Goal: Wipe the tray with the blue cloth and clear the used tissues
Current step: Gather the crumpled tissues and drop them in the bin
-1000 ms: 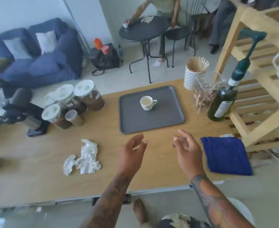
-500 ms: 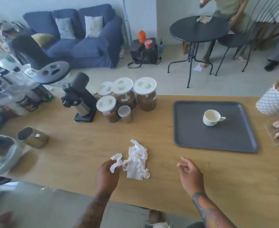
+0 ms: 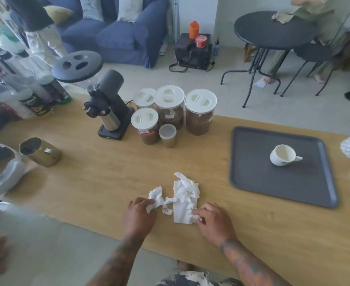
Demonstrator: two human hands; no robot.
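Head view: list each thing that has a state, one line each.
small tissue: crumpled, pinched by left hand
large tissue: crumpled, right hand grips its near corner
tray: on counter, holding cup
cup: tipped, looks empty
jars: lids on
metal pitcher: open-topped

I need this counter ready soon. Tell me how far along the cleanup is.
Nothing looks finished yet. In hand: the left hand pinches the small tissue and the right hand grips the edge of the large tissue, both tissues still on the counter. Left: carrying the tissues away and wiping the tray, which still holds the cup. No wiping shows.
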